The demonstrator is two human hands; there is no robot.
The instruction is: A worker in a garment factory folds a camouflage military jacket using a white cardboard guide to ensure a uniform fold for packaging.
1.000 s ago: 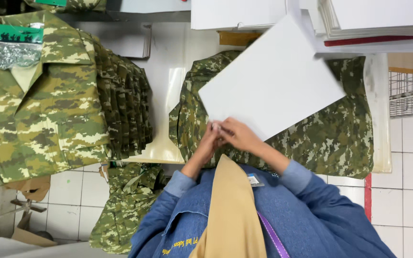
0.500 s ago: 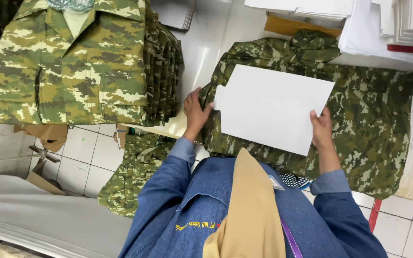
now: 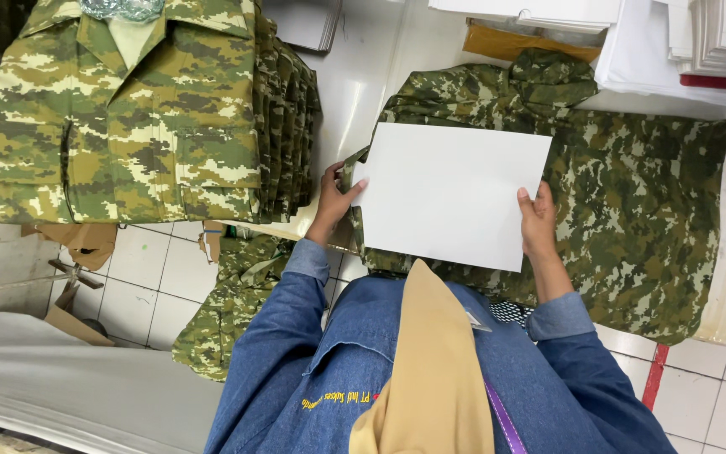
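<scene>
I note the white work table (image 3: 363, 92) carrying a tall stack of folded tan-and-green camouflage shirts (image 3: 128, 118) at its left and, near it to the right, a spread dark green digital-camouflage garment (image 3: 640, 210). Lying flat on that garment is a white rectangular cardboard sheet (image 3: 451, 193). The left hand (image 3: 335, 195) pinches the sheet's left edge together with the cloth there, and the right hand (image 3: 538, 220) grips its right edge, thumb on top.
</scene>
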